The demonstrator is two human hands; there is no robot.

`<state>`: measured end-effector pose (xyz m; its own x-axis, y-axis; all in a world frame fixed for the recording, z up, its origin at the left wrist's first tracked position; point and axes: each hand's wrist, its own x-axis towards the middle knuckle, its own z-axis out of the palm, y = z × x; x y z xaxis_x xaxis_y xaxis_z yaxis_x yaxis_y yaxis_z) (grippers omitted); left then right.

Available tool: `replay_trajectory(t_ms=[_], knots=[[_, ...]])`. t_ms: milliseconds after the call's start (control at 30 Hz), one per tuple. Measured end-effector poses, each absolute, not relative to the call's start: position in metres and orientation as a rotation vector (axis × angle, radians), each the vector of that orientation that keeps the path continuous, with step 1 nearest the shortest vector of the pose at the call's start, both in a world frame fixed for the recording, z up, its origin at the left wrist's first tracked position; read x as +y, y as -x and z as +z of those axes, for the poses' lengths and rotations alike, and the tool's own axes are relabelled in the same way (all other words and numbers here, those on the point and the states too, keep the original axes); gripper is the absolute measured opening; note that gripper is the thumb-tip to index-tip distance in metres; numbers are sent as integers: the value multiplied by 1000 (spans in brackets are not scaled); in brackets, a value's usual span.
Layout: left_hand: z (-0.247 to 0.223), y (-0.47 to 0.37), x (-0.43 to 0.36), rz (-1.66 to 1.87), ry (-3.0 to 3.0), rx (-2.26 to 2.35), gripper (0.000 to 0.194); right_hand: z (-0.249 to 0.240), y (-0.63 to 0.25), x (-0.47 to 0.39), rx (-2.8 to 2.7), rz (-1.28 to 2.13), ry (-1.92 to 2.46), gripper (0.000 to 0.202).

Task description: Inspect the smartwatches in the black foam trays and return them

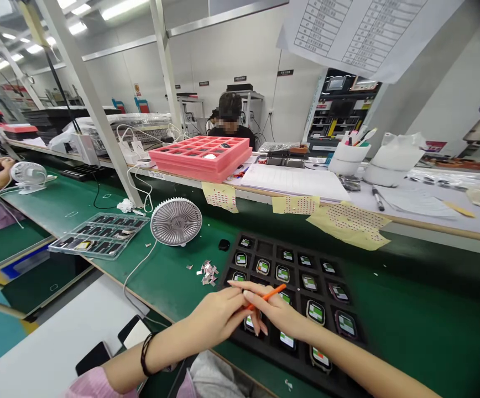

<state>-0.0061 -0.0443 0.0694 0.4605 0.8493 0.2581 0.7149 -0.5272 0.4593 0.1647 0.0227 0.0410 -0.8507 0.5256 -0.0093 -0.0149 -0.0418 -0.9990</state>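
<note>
My left hand (221, 314), with a black band at the wrist, meets my right hand over the front left of a black foam tray (267, 247). Its fingers are closed; what they pinch, if anything, is hidden. An orange stick (276, 289) slants up to the right from my right hand (280, 316), whose fingers are closed around it. Watches with lit green and white screens, such as one watch (315, 312), lie face up in the tray's compartments. Beside the tray are a black watch-like piece (224, 244) and a pile of small silvery pieces (209, 272).
A white fan (176, 222) and a clear tray of dark parts (99, 235) stand left on the green table (422, 320). The shelf (260, 194) holds a pink foam tray (207, 166), papers and pen cups. One person (230, 119) sits beyond; another's arms show far left.
</note>
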Motion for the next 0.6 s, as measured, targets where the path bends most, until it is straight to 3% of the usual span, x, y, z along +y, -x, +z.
replay_trajectory(t_ms=[200, 333, 400, 533, 600], knots=[[39, 53, -13, 657, -2483, 1614, 31, 44, -204, 49, -1697, 1667, 679, 57], [-8, 96, 10, 357, -2534, 1824, 39, 35, -236, 90, -1705, 1273, 945, 60], [-27, 103, 16, 250, -2570, 1765, 43, 24, -246, 116, -1846, 995, 1120, 52], [-43, 101, 25, 180, -2565, 1687, 44, 4, -251, 157, -1946, 773, 1312, 21], [-40, 99, 30, 184, -2550, 1704, 43, -2, -249, 169, -2006, 695, 1385, 18]])
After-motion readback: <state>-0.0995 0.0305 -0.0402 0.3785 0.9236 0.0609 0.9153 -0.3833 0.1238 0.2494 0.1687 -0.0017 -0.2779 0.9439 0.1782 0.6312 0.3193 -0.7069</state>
